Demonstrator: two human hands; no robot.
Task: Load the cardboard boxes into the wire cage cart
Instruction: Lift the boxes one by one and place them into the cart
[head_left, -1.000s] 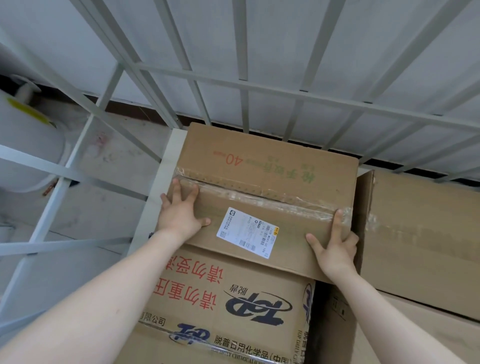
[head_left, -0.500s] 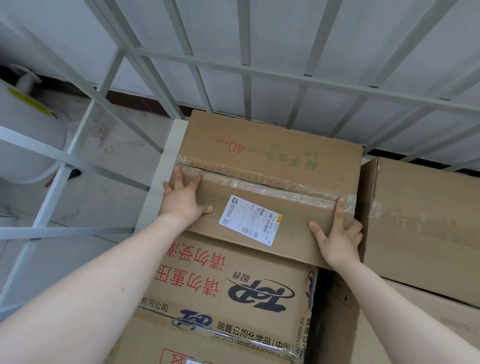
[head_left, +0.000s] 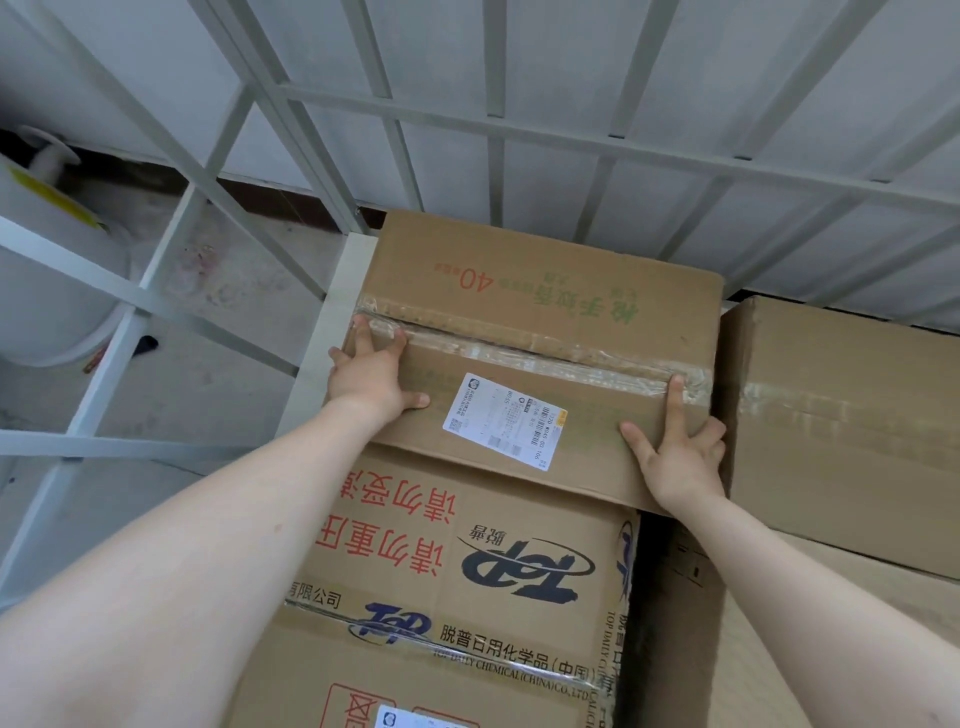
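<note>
A taped cardboard box (head_left: 545, 312) with a white shipping label lies at the back left corner of the wire cage cart (head_left: 493, 124), on top of a larger printed box (head_left: 467, 582). My left hand (head_left: 369, 374) presses flat on its top near the left end of the tape seam. My right hand (head_left: 675, 452) presses with straight, spread fingers on its top near the right edge. Another cardboard box (head_left: 841, 415) stands to the right, close against it.
The cage's white bars run along the back and the left side (head_left: 124, 291). Outside on the left stands a white plastic drum (head_left: 47, 270) on the concrete floor. A lower cardboard surface (head_left: 841, 634) lies at the near right.
The top box has slid farther back toward the cage's rear bars with both hands on it, closing up against the right-hand box.
</note>
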